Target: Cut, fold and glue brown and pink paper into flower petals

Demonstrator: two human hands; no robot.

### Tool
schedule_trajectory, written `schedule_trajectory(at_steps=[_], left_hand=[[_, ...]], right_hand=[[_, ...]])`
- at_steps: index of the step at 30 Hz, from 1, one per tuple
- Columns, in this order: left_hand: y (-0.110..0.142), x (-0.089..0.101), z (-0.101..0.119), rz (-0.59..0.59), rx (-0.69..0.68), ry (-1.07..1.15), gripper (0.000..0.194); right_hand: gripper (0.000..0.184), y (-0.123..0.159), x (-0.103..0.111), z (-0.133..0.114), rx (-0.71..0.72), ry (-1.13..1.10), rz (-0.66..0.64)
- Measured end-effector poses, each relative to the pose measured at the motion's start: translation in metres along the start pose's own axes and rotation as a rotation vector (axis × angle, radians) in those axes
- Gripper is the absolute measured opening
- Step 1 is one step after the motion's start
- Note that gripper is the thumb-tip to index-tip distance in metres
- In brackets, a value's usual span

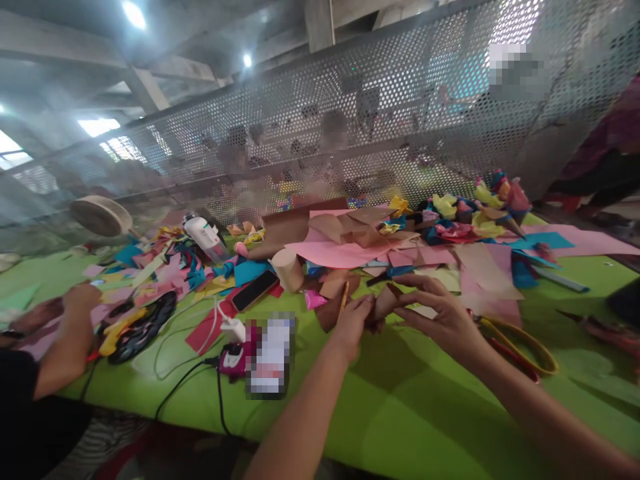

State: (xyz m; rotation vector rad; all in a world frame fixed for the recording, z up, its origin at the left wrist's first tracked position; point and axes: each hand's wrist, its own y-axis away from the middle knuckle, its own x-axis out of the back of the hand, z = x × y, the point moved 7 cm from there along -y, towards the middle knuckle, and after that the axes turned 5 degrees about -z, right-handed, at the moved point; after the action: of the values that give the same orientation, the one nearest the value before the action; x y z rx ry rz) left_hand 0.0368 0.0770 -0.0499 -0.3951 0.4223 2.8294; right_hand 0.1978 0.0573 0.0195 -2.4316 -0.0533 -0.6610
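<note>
your left hand (pixel 353 323) pinches a curled brown paper (pixel 386 301) over the green surface (pixel 380 407); your right hand's (pixel 436 308) fingers spread beside it, any grip hard to tell. the curl looks partway formed, its fastening unclear. gathered paper bundles (pixel 517 197) look finished; brown sheets (pixel 285 228) lie uncurled.

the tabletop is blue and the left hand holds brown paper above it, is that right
Not quite: the tabletop is green, not blue, as the head view shows. The left hand does hold brown paper above it.
</note>
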Motion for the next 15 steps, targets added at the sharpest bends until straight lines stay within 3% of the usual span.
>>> schedule_trajectory(at_steps=[8,15], left_hand=[[0.001,-0.007,0.001,-0.089,-0.004,0.024,0.045],[0.013,-0.022,0.019,-0.265,-0.084,-0.102,0.070]], right_hand=[[0.029,0.000,0.002,-0.009,-0.008,-0.023,-0.049],[0.024,-0.001,0.005,0.009,-0.102,-0.107,0.034]])
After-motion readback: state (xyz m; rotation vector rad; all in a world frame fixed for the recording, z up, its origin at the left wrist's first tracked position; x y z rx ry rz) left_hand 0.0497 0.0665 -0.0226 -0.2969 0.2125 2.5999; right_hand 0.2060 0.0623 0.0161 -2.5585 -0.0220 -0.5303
